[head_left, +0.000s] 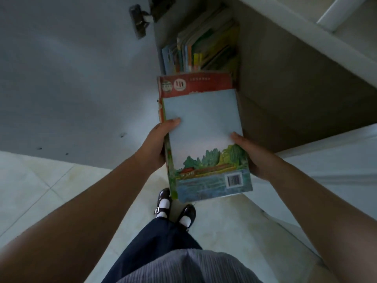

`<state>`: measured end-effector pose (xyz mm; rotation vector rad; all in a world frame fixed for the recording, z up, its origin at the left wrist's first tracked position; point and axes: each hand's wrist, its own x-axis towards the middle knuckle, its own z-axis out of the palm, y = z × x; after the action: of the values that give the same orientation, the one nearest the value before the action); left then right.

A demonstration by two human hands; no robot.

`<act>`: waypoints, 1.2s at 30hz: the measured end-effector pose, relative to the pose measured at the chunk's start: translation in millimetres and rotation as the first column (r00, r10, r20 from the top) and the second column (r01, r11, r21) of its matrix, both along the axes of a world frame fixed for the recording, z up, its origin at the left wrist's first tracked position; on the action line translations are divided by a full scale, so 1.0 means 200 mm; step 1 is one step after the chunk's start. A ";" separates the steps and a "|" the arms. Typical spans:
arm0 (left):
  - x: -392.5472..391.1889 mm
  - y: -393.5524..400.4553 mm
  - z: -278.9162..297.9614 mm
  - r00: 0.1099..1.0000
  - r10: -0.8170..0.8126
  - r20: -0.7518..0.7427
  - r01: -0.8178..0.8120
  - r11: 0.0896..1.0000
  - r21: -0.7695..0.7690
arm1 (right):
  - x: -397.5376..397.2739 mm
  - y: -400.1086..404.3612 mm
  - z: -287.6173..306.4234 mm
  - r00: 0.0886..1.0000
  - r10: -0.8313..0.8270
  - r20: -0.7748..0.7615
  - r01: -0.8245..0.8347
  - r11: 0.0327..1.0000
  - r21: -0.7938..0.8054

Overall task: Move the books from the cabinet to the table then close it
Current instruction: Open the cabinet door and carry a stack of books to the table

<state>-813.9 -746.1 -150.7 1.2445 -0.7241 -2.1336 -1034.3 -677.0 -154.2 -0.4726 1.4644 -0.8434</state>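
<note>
I hold a stack of books (204, 135) flat in front of me, just outside the open cabinet (275, 94). The top book has a pale blue cover with green trees and a barcode; a red-covered book shows beneath it. My left hand (157, 141) grips the stack's left edge, thumb on top. My right hand (251, 152) grips the right edge, thumb on the cover. More colourful books (200, 52) stand leaning inside the dark cabinet behind the stack.
The grey cabinet door (71, 78) stands open on the left, its hinge (140, 19) near the top. A white surface (336, 160) lies at the right. Below are pale floor tiles (40, 184) and my feet in black shoes (175, 209).
</note>
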 end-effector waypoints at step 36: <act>2.40 2.18 0.30 0.712 0.698 0.073 -0.700 0.714 -0.003 | 2.52 1.13 0.32 0.605 0.793 0.069 -0.796 0.601 0.076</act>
<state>-334.1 -310.6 -91.6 1.3344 -0.1762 -1.4660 -530.9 -451.6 -89.4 -0.9457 1.0724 -0.0394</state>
